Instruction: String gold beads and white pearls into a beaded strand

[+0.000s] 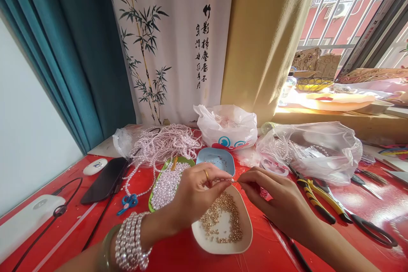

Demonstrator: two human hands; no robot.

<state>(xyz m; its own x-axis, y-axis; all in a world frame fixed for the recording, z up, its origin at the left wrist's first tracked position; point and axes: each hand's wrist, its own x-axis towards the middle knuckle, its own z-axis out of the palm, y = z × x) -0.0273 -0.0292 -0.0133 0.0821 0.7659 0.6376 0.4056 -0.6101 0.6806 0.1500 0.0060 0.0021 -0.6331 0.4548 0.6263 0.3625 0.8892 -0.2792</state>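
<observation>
My left hand point(194, 191) pinches a short beaded strand point(219, 179) between thumb and forefinger, above the cream bowl point(197, 244). A small pale bead point(233, 180) shows at its fingertips. My right hand point(274, 189) meets it there, thumb and fingers pressed together; whatever they hold is too small to make out. Loose gold beads point(234, 216) lie in the cream bowl below. Left of it, partly behind my left hand, a green tray point(152, 208) is filled with white pearl beads point(168, 182). Behind my hands stands a blue dish point(204, 153) with tiny pieces in it.
Pearl strands point(162, 142) are heaped at the back left, near a black phone point(103, 180) and blue scissors point(127, 204). Plastic bags point(228, 125) stand behind. Yellow-and-black pliers point(330, 199) and black-handled scissors point(374, 229) lie right on the red table point(172, 248).
</observation>
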